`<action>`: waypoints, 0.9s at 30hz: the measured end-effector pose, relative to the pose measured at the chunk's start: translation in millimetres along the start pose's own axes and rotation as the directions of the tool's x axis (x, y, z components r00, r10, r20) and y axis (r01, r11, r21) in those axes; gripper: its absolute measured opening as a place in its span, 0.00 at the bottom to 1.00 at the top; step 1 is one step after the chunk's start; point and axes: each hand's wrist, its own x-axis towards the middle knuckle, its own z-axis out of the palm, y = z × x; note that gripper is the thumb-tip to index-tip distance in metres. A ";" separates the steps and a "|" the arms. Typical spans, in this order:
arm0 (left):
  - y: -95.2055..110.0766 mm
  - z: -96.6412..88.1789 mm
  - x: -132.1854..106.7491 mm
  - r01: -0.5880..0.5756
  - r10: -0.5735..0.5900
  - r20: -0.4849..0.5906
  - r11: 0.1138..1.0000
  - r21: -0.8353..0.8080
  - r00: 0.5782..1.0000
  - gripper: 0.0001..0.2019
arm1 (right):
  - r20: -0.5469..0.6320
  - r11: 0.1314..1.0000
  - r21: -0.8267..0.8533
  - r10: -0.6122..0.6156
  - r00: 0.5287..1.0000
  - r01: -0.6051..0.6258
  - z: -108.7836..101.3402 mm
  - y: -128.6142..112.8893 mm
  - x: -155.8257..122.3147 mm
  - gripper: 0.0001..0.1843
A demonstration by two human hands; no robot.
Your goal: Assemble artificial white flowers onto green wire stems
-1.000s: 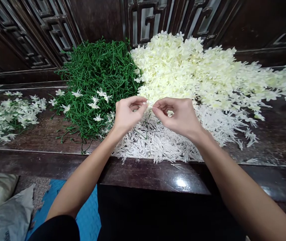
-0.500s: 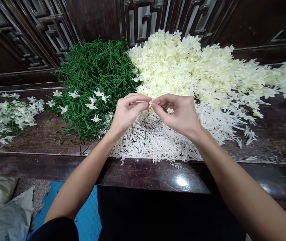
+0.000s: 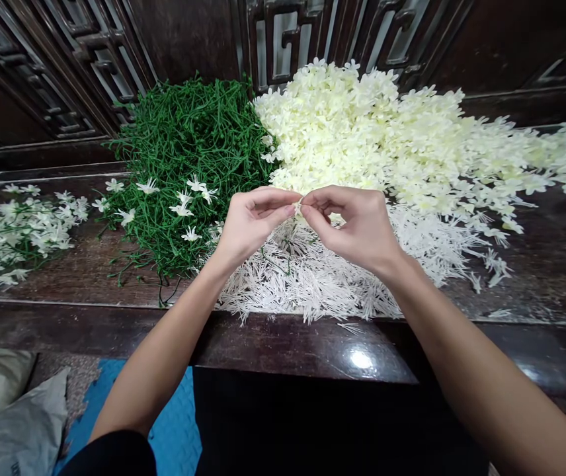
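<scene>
Head view: left fingers (image 3: 282, 214) and right fingers (image 3: 317, 219) pinch a pale piece (image 3: 299, 204) near stems (image 3: 198, 135) and blossoms (image 3: 362, 135).

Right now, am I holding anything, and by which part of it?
Yes, your left hand and right hand pinch a small whitish piece where their fingertips meet. Which part of it each grips is too small and covered to tell.

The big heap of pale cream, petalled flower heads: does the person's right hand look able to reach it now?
Probably yes: the right hand is near the flower heap and nothing visible blocks the way, though it seems to pinch a small pale piece with the left hand.
</scene>
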 end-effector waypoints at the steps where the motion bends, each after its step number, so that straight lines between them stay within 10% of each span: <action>1: 0.3 -0.1 0.1 0.003 -0.002 0.003 1.000 -0.011 1.000 0.05 | -0.003 1.000 -0.002 -0.003 1.000 0.003 0.0 -0.2 -0.1 0.08; 27: -0.9 -0.8 -0.2 -0.015 0.015 0.003 0.999 0.031 1.000 0.06 | -0.041 0.994 0.084 0.074 0.996 -0.071 -3.9 -1.4 0.7 0.06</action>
